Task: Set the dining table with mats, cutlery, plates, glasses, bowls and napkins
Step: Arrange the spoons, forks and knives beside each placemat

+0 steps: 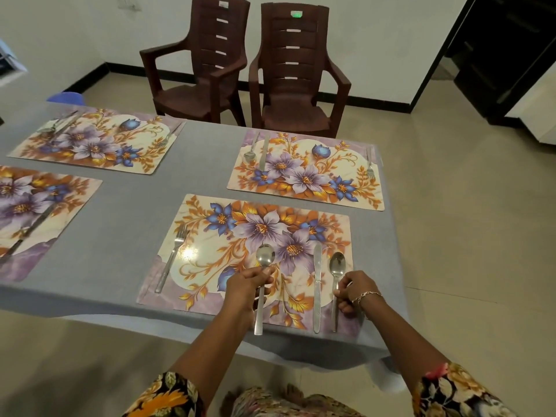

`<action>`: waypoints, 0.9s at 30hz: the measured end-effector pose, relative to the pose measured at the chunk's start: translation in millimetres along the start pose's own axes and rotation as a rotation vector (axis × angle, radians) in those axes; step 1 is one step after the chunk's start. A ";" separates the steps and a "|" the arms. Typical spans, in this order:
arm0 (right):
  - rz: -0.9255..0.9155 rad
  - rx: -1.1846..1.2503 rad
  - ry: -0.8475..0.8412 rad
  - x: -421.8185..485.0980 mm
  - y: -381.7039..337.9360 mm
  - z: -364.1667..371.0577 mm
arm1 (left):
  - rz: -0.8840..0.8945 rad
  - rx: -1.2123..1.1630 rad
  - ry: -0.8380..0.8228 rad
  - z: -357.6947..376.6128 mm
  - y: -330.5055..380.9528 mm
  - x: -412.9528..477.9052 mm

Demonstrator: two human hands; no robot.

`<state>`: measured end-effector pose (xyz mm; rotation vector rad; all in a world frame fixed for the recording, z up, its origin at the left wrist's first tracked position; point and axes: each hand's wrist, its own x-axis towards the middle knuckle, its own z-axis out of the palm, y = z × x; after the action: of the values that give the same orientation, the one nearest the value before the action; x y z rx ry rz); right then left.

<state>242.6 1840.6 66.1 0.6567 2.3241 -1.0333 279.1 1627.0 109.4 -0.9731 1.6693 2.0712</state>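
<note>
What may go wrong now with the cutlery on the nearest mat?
1. The knife and right spoon end at the mat's near edge, by the table edge; the right hand gripping that spoon might nudge them off.
2. The left hand holds a second spoon over this mat; placed here, it would double the spoons.

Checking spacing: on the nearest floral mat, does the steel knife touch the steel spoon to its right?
Apart. The head view shows a strip of floral mat between steel knife and steel spoon along their whole length.
</note>
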 end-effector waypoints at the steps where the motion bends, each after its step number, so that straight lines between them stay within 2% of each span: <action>1: -0.003 -0.004 -0.005 1.3 -0.5 -0.3 | 0.001 -0.002 0.003 0.4 -0.6 0.0; 7: -0.015 0.088 -0.031 -1.3 0.6 -4.4 | -0.014 -0.032 0.019 1.4 -2.5 -2.5; 10: -0.166 0.176 0.127 -7.1 -8.2 -5.1 | 0.002 -0.055 0.034 -1.1 0.5 -7.2; 12: -0.289 0.212 0.157 -18.7 -25.4 -1.3 | 0.021 -0.077 0.041 -4.7 3.2 -10.4; 14: -0.393 0.254 0.041 -36.8 -48.8 8.7 | 0.041 -0.109 0.043 -10.4 6.7 -14.2; 16: -0.438 0.296 -0.197 -56.4 -72.6 24.3 | 0.058 -0.161 0.024 -18.5 11.8 -20.8; 19: -0.394 0.385 -0.607 -79.8 -101.0 57.6 | 0.076 -0.236 -0.021 -41.4 14.6 -27.1; 21: -0.342 0.457 -0.779 -93.1 -116.2 84.2 | 0.101 -0.298 -0.058 -63.8 15.1 -30.7; 24: -0.268 0.529 -0.943 -107.3 -140.7 121.2 | 0.129 -0.392 -0.116 -101.7 21.0 -30.8; 27: -0.267 0.515 -0.989 -115.0 -167.5 159.0 | 0.171 -0.394 -0.161 -149.8 30.3 -23.9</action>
<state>267.6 1592.8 133.3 -0.0506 1.2965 -1.6231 324.2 1481.1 134.0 -0.7640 1.3326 2.5814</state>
